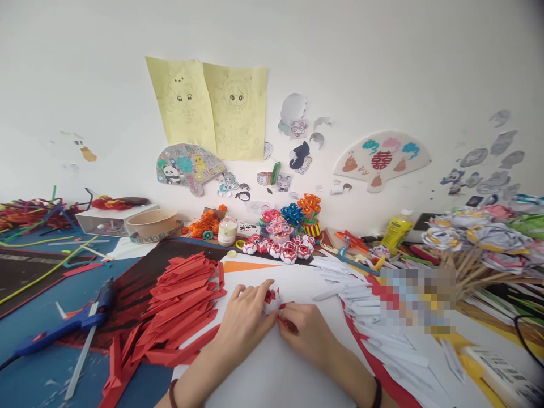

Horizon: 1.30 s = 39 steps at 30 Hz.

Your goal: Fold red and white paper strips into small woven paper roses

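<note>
My left hand (244,323) and my right hand (308,334) meet over a white sheet (272,374) at the table's front. Between their fingertips sits a small red-and-white folded paper piece (272,299). The left fingers curl round its left side. The right fingers pinch a red folded strip (288,324) against its lower edge. A heap of red folded strips (178,306) lies to the left of my hands. A heap of white folded strips (352,289) lies to the right. Several finished red-and-white paper flowers (278,248) stand in a row behind.
A blue glue gun (68,326) lies at the left on the blue mat. A paper bowl (152,222), a white jar (226,232) and potted paper flowers (293,218) stand at the back. Paper roses on sticks (480,243) fill the right. Drawings hang on the wall.
</note>
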Each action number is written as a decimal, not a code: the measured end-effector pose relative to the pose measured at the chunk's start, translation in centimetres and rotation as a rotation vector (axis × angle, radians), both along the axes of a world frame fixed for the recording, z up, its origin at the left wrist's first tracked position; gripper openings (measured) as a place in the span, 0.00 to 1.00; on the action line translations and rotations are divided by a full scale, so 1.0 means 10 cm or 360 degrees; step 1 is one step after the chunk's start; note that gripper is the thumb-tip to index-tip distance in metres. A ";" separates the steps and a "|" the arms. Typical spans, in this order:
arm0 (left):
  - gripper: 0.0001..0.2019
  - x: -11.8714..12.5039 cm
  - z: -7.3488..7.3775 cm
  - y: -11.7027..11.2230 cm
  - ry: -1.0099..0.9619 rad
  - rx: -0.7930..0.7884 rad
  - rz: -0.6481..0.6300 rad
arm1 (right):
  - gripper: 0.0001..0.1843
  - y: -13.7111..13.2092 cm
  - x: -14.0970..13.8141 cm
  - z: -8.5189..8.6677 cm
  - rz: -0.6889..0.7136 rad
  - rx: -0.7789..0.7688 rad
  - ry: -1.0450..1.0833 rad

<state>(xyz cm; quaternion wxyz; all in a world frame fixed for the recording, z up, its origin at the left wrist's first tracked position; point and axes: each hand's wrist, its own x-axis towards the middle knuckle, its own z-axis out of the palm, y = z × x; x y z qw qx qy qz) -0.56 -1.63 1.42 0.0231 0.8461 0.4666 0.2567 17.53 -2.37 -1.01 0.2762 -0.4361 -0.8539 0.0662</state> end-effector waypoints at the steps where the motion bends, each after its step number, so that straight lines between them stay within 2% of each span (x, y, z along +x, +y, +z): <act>1: 0.25 -0.01 0.00 0.01 -0.0047 -0.0030 -0.0005 | 0.12 0.00 0.01 0.02 0.0008 0.0004 -0.0030; 6: 0.21 -0.10 0.03 0.08 -0.0277 -0.0290 -0.0112 | 0.11 0.03 0.10 0.09 -0.0095 0.0060 -0.0177; 10: 0.26 -0.16 0.05 0.12 -0.0273 -0.0434 -0.0202 | 0.12 0.07 0.18 0.14 -0.0207 -0.0007 -0.0136; 13: 0.27 -0.17 0.02 0.15 -0.0271 -0.0422 -0.0152 | 0.15 0.10 0.22 0.20 -0.0169 -0.0100 0.0051; 17: 0.25 -0.17 0.00 0.16 -0.0300 -0.0435 -0.0098 | 0.11 0.12 0.25 0.25 -0.0142 -0.0289 0.0371; 22: 0.18 -0.14 0.01 0.14 -0.0276 -0.0417 -0.0115 | 0.24 0.12 0.23 0.23 -0.0050 -0.0502 0.0471; 25: 0.19 -0.13 0.02 0.12 -0.0260 -0.0367 -0.0129 | 0.25 0.10 0.20 0.21 -0.0034 -0.0501 0.0466; 31: 0.18 -0.12 0.02 0.11 -0.0150 -0.0247 -0.0138 | 0.20 0.08 0.17 0.23 -0.0015 -0.0448 0.0443; 39: 0.17 -0.11 -0.06 0.08 -0.0034 -0.0038 -0.0192 | 0.15 0.08 0.16 0.23 0.0033 -0.0398 0.0502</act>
